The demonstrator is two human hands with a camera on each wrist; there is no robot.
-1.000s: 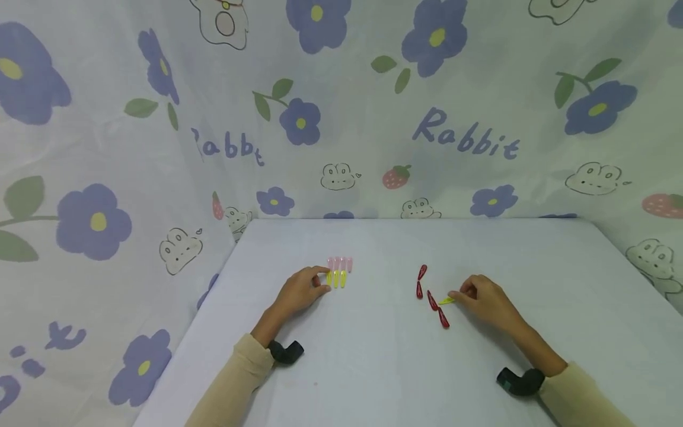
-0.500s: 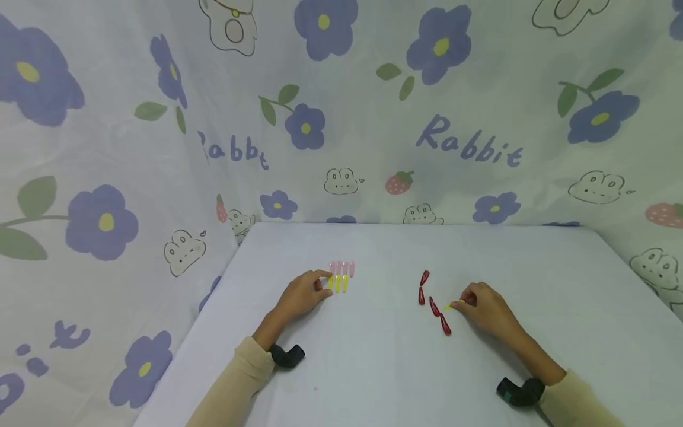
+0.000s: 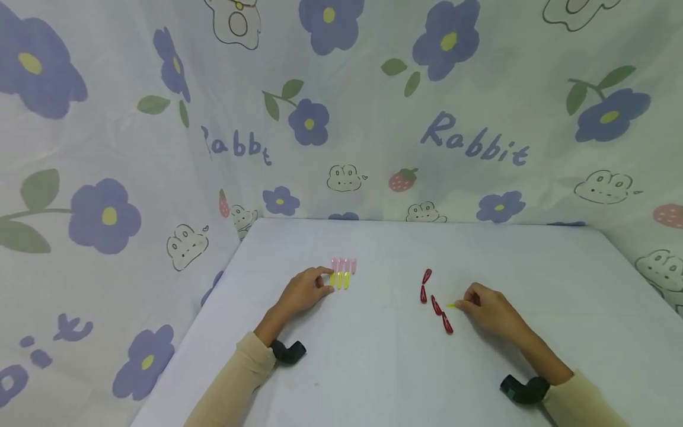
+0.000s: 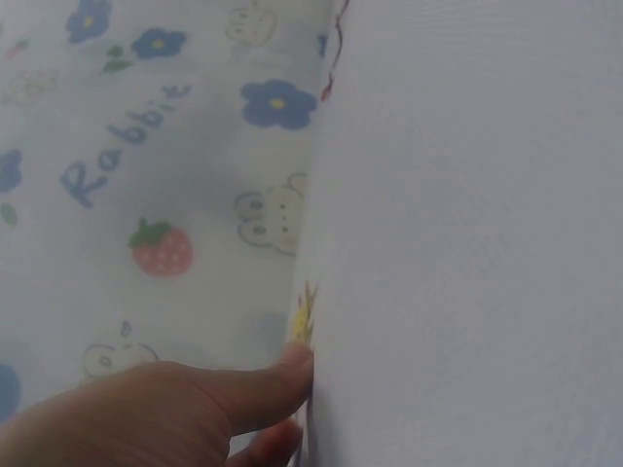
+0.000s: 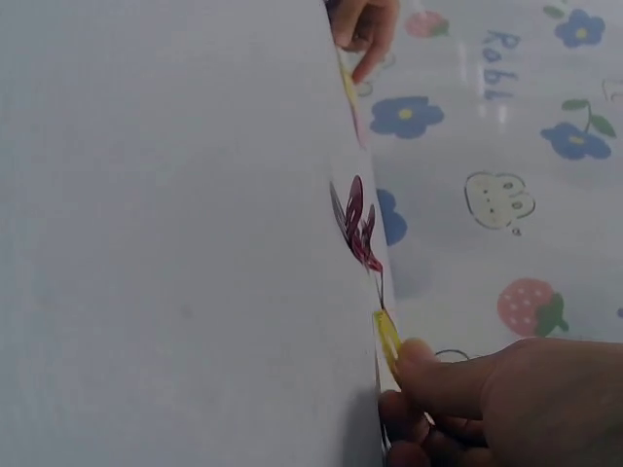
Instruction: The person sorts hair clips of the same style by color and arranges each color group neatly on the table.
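Observation:
My left hand (image 3: 305, 290) has thumb and index finger at the two ends of the leftmost yellow hair clip (image 3: 332, 280), pinching it lengthwise on the table. Beside it lie two more yellow hair clips (image 3: 343, 280), below a row of several pink hair clips (image 3: 344, 264). On the right, my right hand (image 3: 493, 309) pinches another yellow hair clip (image 5: 387, 341) between thumb and fingers, its tip pointing left. Several dark red hair clips (image 3: 435, 305) form a crooked line just left of that tip. The curled fingers of the right hand hide part of the held clip.
The white table (image 3: 384, 362) reaches back to a hanging cloth (image 3: 368, 118) printed with flowers and rabbits. Black wrist-worn devices sit on the left wrist (image 3: 289, 352) and the right wrist (image 3: 525, 390).
The yellow clip in my right hand has shifted slightly right, away from the red clips, and shows less of its face. My left hand stays at its clip; the head view has moved a little.

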